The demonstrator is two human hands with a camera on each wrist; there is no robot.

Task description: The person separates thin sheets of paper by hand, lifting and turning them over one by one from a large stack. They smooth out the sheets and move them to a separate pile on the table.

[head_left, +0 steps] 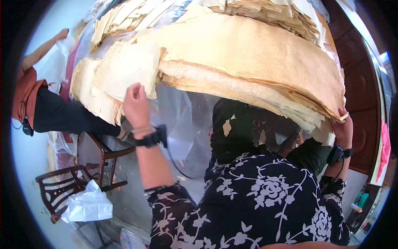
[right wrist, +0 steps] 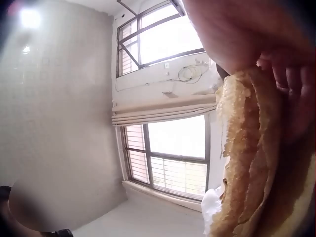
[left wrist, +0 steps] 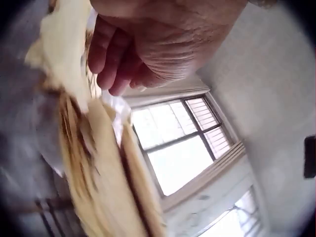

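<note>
A thick stack of thin tan sheets (head_left: 248,45) with ragged edges lies across the person's lap side of the work surface. At its right corner the right hand (head_left: 343,126) grips the sheets, thumb on top; the right wrist view shows the layered sheet edges (right wrist: 247,148) against the palm. The left hand (head_left: 137,108) hovers by a paler, cream sheet (head_left: 128,68), its fingers loosely bent and holding nothing. In the left wrist view those fingers (left wrist: 118,74) hang beside the sheet edges (left wrist: 108,173).
More sheet piles (head_left: 128,18) line the back. Another person's arm (head_left: 43,50) reaches in at left, over clear plastic. A wooden chair (head_left: 68,186) with a white plastic bag (head_left: 89,203) stands lower left. Dark wooden panels (head_left: 356,83) rise at right.
</note>
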